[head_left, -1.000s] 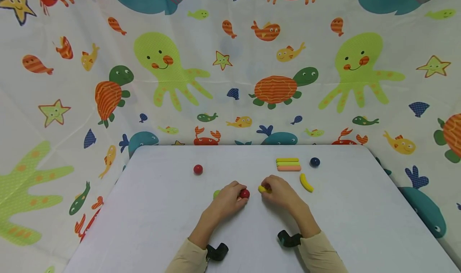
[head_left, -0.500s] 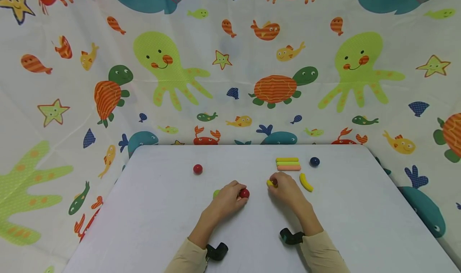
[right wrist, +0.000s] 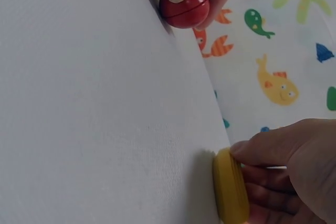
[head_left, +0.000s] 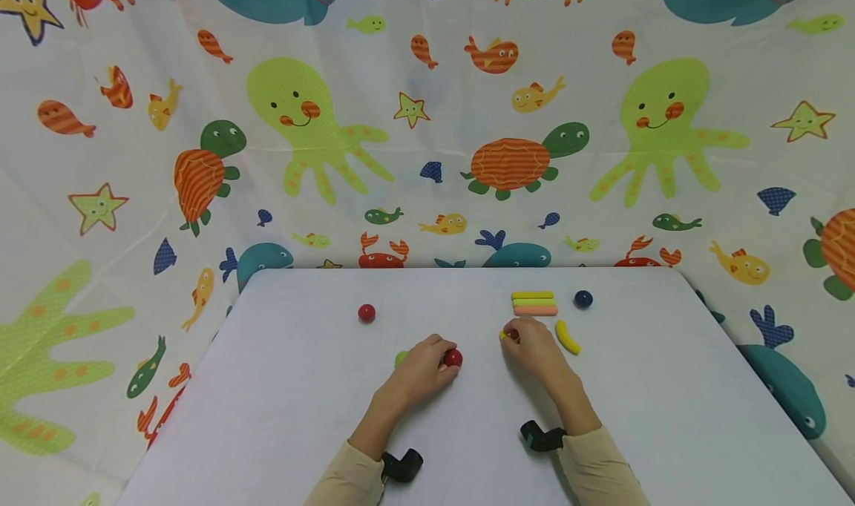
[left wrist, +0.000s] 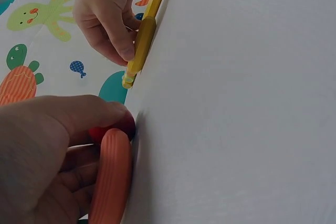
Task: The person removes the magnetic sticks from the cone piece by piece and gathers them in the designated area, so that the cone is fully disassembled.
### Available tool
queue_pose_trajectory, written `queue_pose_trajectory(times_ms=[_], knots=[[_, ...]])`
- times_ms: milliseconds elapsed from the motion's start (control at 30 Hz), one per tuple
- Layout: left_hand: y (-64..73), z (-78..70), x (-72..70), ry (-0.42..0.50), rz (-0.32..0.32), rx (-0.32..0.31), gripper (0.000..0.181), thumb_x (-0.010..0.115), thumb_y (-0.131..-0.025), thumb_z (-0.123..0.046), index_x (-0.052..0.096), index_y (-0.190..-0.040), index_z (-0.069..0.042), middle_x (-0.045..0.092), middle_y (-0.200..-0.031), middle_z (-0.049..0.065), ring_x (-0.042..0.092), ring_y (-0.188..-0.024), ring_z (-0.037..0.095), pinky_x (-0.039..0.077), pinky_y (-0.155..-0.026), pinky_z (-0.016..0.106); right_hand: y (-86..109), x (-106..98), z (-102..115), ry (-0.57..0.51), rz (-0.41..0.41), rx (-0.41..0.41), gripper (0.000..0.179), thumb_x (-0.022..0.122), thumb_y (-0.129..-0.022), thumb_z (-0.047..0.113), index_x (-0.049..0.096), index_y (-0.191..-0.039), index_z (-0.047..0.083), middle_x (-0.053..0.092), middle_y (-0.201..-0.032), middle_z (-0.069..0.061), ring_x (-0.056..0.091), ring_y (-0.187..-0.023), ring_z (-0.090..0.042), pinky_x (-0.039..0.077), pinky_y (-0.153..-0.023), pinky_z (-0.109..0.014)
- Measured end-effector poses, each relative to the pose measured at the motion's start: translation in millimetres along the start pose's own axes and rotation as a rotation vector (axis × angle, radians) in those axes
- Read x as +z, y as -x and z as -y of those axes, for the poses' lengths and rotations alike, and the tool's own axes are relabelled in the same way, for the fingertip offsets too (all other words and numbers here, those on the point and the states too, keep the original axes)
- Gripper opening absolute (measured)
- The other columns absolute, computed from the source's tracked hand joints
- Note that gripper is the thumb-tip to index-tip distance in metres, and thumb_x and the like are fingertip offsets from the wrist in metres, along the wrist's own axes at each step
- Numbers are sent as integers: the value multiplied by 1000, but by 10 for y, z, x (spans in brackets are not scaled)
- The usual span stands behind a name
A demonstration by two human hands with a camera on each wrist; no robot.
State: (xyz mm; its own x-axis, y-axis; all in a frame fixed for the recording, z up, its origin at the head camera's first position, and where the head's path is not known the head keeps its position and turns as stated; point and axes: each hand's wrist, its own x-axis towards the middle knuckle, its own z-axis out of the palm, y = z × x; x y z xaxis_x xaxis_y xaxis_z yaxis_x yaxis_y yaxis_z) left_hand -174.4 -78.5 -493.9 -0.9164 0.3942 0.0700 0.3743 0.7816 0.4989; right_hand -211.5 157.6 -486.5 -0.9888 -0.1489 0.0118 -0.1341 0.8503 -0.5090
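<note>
My left hand [head_left: 424, 363] rests on the white table, thumb and fingers around a red ball [head_left: 453, 357]. An orange ridged stick [left wrist: 111, 174], which looks like modelling clay, lies beside that ball under the hand in the left wrist view. A light green thing [head_left: 401, 358] shows partly behind the left hand; its shape is hidden. My right hand [head_left: 534, 349] pinches a short yellow ridged clay stick [right wrist: 231, 187] at the table surface. Most of that stick is covered by the fingers in the head view. Just right of this hand lies a curved yellow clay stick [head_left: 568, 337].
Behind the right hand, yellow, yellow-green and orange clay sticks [head_left: 533, 303] lie side by side. A dark blue ball [head_left: 583, 299] stands to their right. Another red ball [head_left: 367, 313] sits at the back left. A printed sea-animal cloth [head_left: 427, 135] hangs behind the table [head_left: 287, 387].
The right hand has moved right and slightly toward the back with the yellow clay stick, then slowed near the curved stick. My left hand has stayed on the red ball.
</note>
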Motion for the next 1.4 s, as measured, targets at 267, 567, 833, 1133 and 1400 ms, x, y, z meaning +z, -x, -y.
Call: queue_pose_trajectory(times_ms=[267,567,833,1133,1400], knots=[[-1,5,1,-2,-4,14,39,70,-93,-27,66,-126,-5,67,-113,7,63,-97,15,58,-86,30,3,-52,-108,1,-47,64,19,66,-93,12,70,-108,0,70,-105,-14,61,-90,-24,56,-92,-44],[4,2,-3,8,-4,10,39,70,-93,-26,66,-126,-5,67,-114,7,63,-98,16,58,-87,31,39,-121,-212,11,-146,84,19,63,-92,7,70,-105,-5,72,-100,-18,66,-89,-30,56,-86,-48],[-1,12,-8,12,5,3,40,70,-94,-28,66,-127,-6,66,-116,6,63,-99,15,58,-88,30,52,-168,-239,24,-161,124,17,63,-93,6,70,-100,-6,66,-95,-18,57,-79,-26,55,-74,-40],[-5,-3,10,6,-48,32,35,70,-92,-22,68,-122,-3,68,-112,7,65,-96,15,56,-82,28,81,-173,-293,67,-227,121,17,63,-91,3,70,-99,-10,66,-95,-23,63,-85,-32,56,-82,-48],[2,-18,4,7,-40,21,36,70,-92,-23,68,-123,-4,68,-112,7,65,-96,15,56,-82,28,81,-214,-296,103,-234,130,15,61,-91,2,72,-92,-8,64,-88,-20,61,-80,-29,54,-75,-46]])
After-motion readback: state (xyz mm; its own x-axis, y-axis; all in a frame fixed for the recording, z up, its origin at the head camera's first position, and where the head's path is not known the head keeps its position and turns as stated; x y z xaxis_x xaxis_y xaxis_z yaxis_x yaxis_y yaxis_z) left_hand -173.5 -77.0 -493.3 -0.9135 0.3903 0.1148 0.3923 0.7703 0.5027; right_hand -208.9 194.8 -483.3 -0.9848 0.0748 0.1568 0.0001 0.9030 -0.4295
